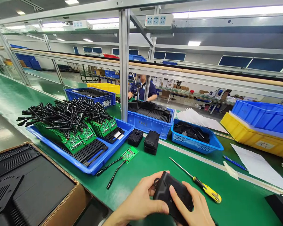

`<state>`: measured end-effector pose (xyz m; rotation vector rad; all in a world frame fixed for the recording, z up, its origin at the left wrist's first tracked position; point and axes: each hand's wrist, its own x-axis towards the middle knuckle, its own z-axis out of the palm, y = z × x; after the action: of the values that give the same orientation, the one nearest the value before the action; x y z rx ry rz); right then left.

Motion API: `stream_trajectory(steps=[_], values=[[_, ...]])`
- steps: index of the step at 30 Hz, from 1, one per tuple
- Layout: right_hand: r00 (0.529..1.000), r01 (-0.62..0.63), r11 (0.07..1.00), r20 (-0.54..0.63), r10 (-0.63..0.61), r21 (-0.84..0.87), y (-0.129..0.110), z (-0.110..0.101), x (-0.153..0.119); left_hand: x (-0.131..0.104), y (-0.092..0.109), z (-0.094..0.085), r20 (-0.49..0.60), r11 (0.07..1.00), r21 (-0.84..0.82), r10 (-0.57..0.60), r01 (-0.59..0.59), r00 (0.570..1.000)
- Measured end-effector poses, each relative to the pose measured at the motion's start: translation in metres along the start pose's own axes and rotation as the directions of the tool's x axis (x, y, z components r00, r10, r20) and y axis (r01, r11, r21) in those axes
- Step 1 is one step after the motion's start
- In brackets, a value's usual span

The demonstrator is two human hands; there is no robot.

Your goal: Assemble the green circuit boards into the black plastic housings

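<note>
Between my two hands, above the green bench, is a black plastic device housing (166,191), tilted. My left hand (141,196) grips its left side, fingers behind it and thumb along the lower edge. From the right, my right hand (194,204) holds it, with one finger laid across its face. A small black loop or cord end shows by my left fingers. To the right lies a screwdriver (202,186) with a yellow and black handle. Beyond my hands, a green circuit board (129,154) with two black leads rests beside two black housings (151,142).
A blue tray (91,169) holds circuit boards with black leads. Behind stand blue bins (151,124) of black parts and a blue basket (195,147). A cardboard box (61,197) is at left. Paper (261,166) and a pen (235,163) lie right. A person (153,91) sits opposite.
</note>
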<state>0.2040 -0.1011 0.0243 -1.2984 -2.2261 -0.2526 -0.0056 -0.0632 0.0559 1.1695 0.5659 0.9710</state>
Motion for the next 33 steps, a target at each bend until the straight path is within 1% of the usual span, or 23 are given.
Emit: stream_trajectory(steps=[1,3,5,6,7,8,9,11,12,14,15,16,18,20,22,23,25,28,30,31,33], values=[[1.000,0.008,0.998,-0.021,-0.010,-0.064,0.000,-0.001,0.002,0.002,0.000,-0.001,-0.025,1.000,-0.004,-0.018,0.018,1.000],[0.996,-0.005,0.990,-0.090,-0.007,-0.138,0.000,-0.003,0.005,0.006,-0.007,-0.002,-0.125,0.999,-0.042,0.010,-0.016,0.992],[0.969,-0.058,0.987,-0.245,0.020,-0.149,0.002,-0.004,0.004,0.009,-0.017,-0.002,-0.249,0.992,-0.094,0.064,-0.090,0.966],[0.947,-0.101,0.987,-0.318,0.055,-0.129,0.004,-0.004,0.002,0.010,-0.023,-0.001,-0.306,0.984,-0.129,0.076,-0.120,0.949],[0.927,-0.138,0.987,-0.363,0.099,-0.084,0.007,-0.004,0.000,0.010,-0.028,-0.001,-0.349,0.976,-0.163,0.077,-0.142,0.934],[0.918,-0.164,0.986,-0.369,0.147,-0.014,0.009,-0.004,-0.002,0.010,-0.034,0.000,-0.374,0.968,-0.197,0.071,-0.154,0.925],[0.921,-0.180,0.981,-0.336,0.195,0.076,0.010,-0.004,-0.003,0.010,-0.039,0.002,-0.376,0.961,-0.228,0.061,-0.157,0.924],[0.934,-0.215,0.940,-0.224,0.277,0.267,0.009,-0.003,-0.003,0.008,-0.050,0.004,-0.351,0.949,-0.274,0.055,-0.159,0.935],[0.931,-0.226,0.913,-0.202,0.305,0.339,0.007,-0.003,-0.002,0.008,-0.056,0.005,-0.328,0.944,-0.288,0.059,-0.160,0.943],[0.912,-0.246,0.873,-0.205,0.356,0.420,0.001,-0.006,0.004,0.007,-0.063,0.004,-0.256,0.946,-0.292,0.068,-0.144,0.964],[0.907,-0.244,0.865,-0.212,0.363,0.438,-0.002,-0.009,0.007,0.006,-0.064,0.001,-0.199,0.959,-0.256,0.071,-0.122,0.977],[0.911,-0.229,0.861,-0.212,0.354,0.453,-0.006,-0.013,0.011,0.006,-0.062,-0.003,-0.134,0.979,-0.178,0.074,-0.098,0.988],[0.930,-0.173,0.856,-0.205,0.304,0.487,-0.012,-0.022,0.017,0.006,-0.051,-0.011,-0.014,0.994,0.084,0.077,-0.075,0.997],[0.943,-0.110,0.853,-0.217,0.251,0.509,-0.016,-0.028,0.021,0.006,-0.036,-0.017,0.080,0.925,0.361,0.092,-0.114,0.993],[0.951,-0.079,0.856,-0.218,0.218,0.511,-0.018,-0.031,0.020,0.006,-0.023,-0.017,0.143,0.836,0.518,0.121,-0.179,0.982],[0.954,-0.072,0.859,-0.217,0.208,0.507,-0.018,-0.030,0.019,0.006,-0.019,-0.015,0.160,0.802,0.559,0.145,-0.211,0.976],[0.956,-0.079,0.862,-0.208,0.209,0.502,-0.016,-0.028,0.015,0.007,-0.017,-0.010,0.159,0.748,0.608,0.215,-0.267,0.964],[0.943,-0.078,0.822,-0.226,0.244,0.565,-0.014,-0.024,0.010,0.006,-0.025,-0.002,0.163,0.698,0.637,0.292,-0.327,0.942],[0.929,0.000,0.805,-0.298,0.219,0.593,-0.012,-0.020,0.010,0.005,-0.030,0.001,0.178,0.692,0.633,0.305,-0.346,0.936],[0.918,0.059,0.817,-0.352,0.181,0.574,-0.012,-0.018,0.011,0.004,-0.033,0.002,0.178,0.695,0.627,0.312,-0.352,0.933],[0.886,0.152,0.863,-0.453,0.097,0.481,-0.012,-0.014,0.012,0.003,-0.036,0.003,0.162,0.698,0.614,0.345,-0.368,0.925]])
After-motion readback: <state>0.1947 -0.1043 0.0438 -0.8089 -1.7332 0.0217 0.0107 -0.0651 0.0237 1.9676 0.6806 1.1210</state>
